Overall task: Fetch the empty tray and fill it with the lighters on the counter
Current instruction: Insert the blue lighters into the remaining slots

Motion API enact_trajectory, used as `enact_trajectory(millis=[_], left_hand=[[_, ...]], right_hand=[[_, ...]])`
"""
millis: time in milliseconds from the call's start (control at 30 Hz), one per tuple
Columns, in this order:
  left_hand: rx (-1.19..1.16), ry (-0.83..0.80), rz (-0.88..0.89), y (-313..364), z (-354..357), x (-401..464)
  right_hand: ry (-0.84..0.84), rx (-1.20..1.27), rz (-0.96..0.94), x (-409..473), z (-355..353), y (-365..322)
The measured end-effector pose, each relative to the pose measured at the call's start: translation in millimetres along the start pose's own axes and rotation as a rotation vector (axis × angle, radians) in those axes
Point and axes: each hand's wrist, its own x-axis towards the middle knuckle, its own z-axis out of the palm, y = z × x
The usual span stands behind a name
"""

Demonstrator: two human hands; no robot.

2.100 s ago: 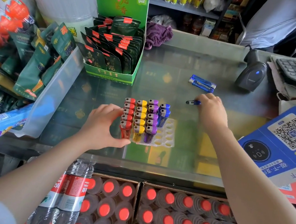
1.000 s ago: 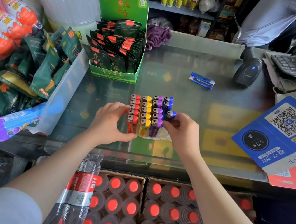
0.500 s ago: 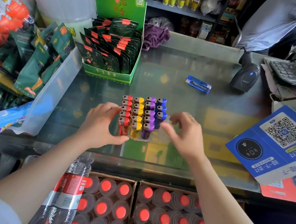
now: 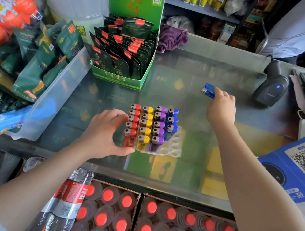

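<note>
- My right hand (image 4: 221,108) is stretched to the far side of the desk (image 4: 205,67), fingers curled down onto the loose blue lighters (image 4: 208,91) lying flat there. The fingertips touch them, but motion blur keeps me from telling whether the grip has closed.
- My left hand (image 4: 105,132) is cupped against the left side of the tray (image 4: 172,148), thumb at its near corner and fingers against the red lighters (image 4: 132,121), bracing it without lifting it.
- The tray sits on the glass in the middle of the desk, near the front edge. The red row, the yellow lighters (image 4: 145,124) and the purple lighters (image 4: 158,125) look full. The row of blue lighters in the tray (image 4: 171,121) holds three at the back, and its nearer sockets are empty.
- I judge this to be the last stretch of filling: the tray is already fetched and only those sockets remain open.
- Next I need a firm pinch on one blue lighter, a turn to stand it upright with the metal head on top, then a straight push into the next empty socket.
- The left hand should hold the tray down so it does not skate on the glass.
- The barcode scanner (image 4: 269,90) stands just beyond the loose lighters, so I should lift clear of it.
</note>
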Motion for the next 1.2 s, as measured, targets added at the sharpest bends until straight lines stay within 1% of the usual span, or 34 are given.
enact_trajectory(millis=[133,233,367,500,533,567,667,700,767,833,900,1000,1067,1133,1200], left_hand=[[-0.015,0.008,0.005,-1,0,0],[-0.02,0.009,-0.006,0,1,-1],[-0.033,0.011,-0.007,0,2,-1],[-0.037,0.021,-0.005,1,2,-1],[-0.04,0.023,-0.007,2,1,-2],[-0.041,0.025,-0.012,2,1,-2],[-0.039,0.027,-0.019,3,1,-1],[-0.036,0.026,-0.019,4,1,-1],[-0.03,0.026,-0.016,4,1,-1],[-0.038,0.024,-0.011,4,0,-2],[-0.041,0.021,-0.012,4,-1,-2],[-0.037,0.02,-0.013,5,-1,-3],[-0.037,0.016,-0.015,5,-2,-3],[-0.039,0.011,-0.015,5,-2,-3],[-0.04,0.012,-0.015,5,-1,-2]], right_hand=[[-0.086,0.0,-0.053,9,-3,-1],[-0.128,0.027,-0.088,-1,-7,-5],[-0.166,0.011,-0.053,-35,-14,-16],[-0.19,0.017,-0.093,-81,-13,-29],[-0.159,0.072,-0.089,-92,-14,-29],[-0.099,0.185,-0.063,-101,-17,-29],[0.097,0.694,0.116,-126,-31,-29],[0.112,0.818,0.127,-134,-35,-30],[0.048,0.963,0.033,-149,-38,-36],[-0.043,0.979,-0.031,-160,-36,-44],[-0.072,0.957,-0.043,-163,-30,-47],[-0.041,0.901,-0.067,-161,-26,-48],[-0.014,0.774,-0.146,-156,-27,-51],[-0.021,0.687,-0.197,-153,-26,-55],[-0.021,0.709,-0.184,-153,-25,-59]])
